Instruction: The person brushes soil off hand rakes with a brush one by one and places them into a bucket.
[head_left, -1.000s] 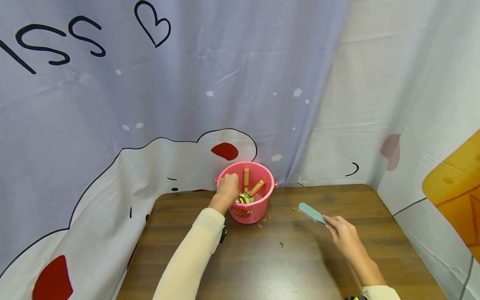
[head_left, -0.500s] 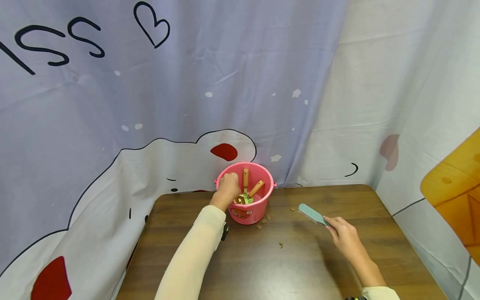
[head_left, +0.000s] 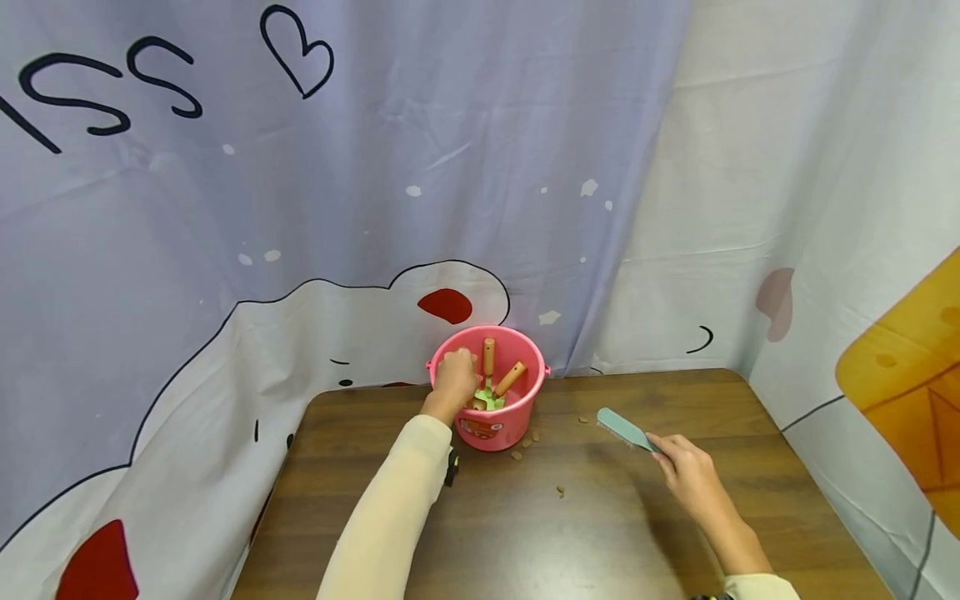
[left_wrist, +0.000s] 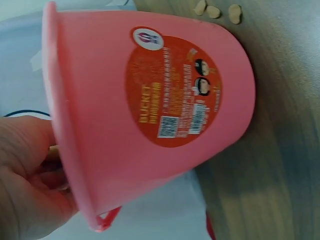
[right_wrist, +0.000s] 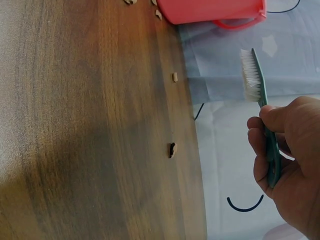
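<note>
A pink bucket point(head_left: 495, 429) stands at the far edge of the wooden table point(head_left: 525, 533). My left hand point(head_left: 453, 383) reaches over its rim, fingers curled round a wooden handle point(left_wrist: 52, 154) that is mostly hidden by the hand and bucket wall. Beside that hand, garden tools with wooden handles point(head_left: 510, 379) and light green metal heads point(head_left: 491, 398) lean inside. To the right, my right hand point(head_left: 693, 475) grips the handle of a pale green brush point(head_left: 621, 425), held above the table. White bristles point(right_wrist: 250, 75) line one side of the brush head.
Several small peanut-like pieces point(left_wrist: 235, 14) lie on the table by the bucket's base. More lie farther right, including a dark-marked piece point(right_wrist: 172, 150). A printed curtain point(head_left: 360, 167) hangs close behind the table's far edge.
A brown pronged part under my left hand has shifted slightly inside the bucket and shows less now. The right hand and brush hold still; the head view drifts slightly.
</note>
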